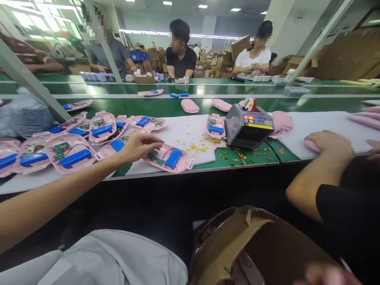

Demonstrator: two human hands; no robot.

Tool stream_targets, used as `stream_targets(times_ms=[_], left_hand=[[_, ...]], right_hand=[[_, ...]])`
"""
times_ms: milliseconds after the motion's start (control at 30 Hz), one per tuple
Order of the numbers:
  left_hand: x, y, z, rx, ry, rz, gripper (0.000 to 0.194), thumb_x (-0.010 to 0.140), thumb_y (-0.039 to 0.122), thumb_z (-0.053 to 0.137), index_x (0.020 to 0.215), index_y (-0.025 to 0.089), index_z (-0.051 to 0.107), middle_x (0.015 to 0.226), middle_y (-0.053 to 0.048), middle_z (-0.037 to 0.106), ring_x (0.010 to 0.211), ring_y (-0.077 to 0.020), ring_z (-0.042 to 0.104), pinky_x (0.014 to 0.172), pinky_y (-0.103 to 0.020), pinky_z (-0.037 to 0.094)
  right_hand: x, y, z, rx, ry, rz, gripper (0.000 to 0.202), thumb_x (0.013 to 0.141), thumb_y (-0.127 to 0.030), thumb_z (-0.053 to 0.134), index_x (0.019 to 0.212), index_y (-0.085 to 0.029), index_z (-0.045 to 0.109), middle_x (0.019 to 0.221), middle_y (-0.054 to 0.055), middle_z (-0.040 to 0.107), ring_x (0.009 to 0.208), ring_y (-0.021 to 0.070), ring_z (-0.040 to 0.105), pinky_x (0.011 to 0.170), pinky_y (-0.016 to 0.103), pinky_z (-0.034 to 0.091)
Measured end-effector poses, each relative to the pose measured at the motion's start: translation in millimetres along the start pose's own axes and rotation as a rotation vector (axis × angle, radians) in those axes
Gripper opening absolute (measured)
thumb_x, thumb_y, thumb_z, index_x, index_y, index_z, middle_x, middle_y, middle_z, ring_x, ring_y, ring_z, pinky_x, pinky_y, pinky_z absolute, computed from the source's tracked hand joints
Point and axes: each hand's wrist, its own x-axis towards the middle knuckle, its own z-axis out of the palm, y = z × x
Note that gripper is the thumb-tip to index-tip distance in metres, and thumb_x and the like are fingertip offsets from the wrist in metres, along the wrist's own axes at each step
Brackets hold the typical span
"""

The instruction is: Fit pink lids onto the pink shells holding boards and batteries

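Left hand [140,145] over an open shell [185,164] at the front edge of the worktop [133,105], fingers drawn narrow, contact and grip cannot be told; right hand [325,275] blurred at the lower edge, finger state unclear. Battery [173,158] and board [158,160] already sit inside; judged part-assembled, no cover fitted, with more open shells [77,145] at left likewise uncovered.
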Motion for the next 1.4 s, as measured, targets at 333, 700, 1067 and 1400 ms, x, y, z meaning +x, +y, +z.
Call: stream_targets(times_ms=[333,700,1067,1400], left_hand=[[-16.9,-16.6,-36.5,-0.045,0.205,0.312,0.014,0.092,0.026,0.061,0.087,0.019,0.073,0.085,-0.005,0.070,0.081,-0.0180,0.065,0.078,-0.032,0.052],[-17.5,-48.4,-35.6,-0.428,0.259,0.104,0.014,0.084,0.009,0.065,0.093,0.020,0.068,0.095,-0.003,0.067,0.083,-0.0160,0.065,0.079,-0.032,0.056],[-23.2,-47.2,-26.5,-0.580,0.226,-0.093,0.024,0.077,0.018,0.071,0.092,0.020,0.052,0.094,-0.002,0.061,0.071,-0.0120,0.061,0.062,-0.024,0.052],[-18.9,-39.3,-29.3,-0.507,0.096,-0.163,0.027,0.080,0.033,0.067,0.101,0.019,0.056,0.091,-0.005,0.064,0.072,-0.0168,0.063,0.058,-0.025,0.052]], right_hand=[[3.1,-164.7,228.8,-0.314,-0.664,-0.639,0.027,0.092,-0.024,0.046,0.102,-0.020,0.070,0.091,0.007,0.075,0.081,0.0225,0.070,0.073,0.031,0.049],[17.0,-201.4,256.9,-0.249,-0.753,-0.690,0.036,0.094,-0.021,0.043,0.118,-0.025,0.070,0.111,0.004,0.074,0.098,0.0206,0.070,0.085,0.033,0.053],[-7.0,-186.5,269.2,-0.159,-0.696,-0.357,0.020,0.087,-0.039,0.058,0.091,-0.024,0.071,0.089,0.002,0.075,0.081,0.0214,0.069,0.072,0.031,0.049],[-4.3,-183.3,268.7,-0.150,-0.604,-0.493,0.021,0.080,-0.022,0.058,0.095,-0.022,0.073,0.093,0.004,0.076,0.085,0.0223,0.071,0.079,0.032,0.051]])
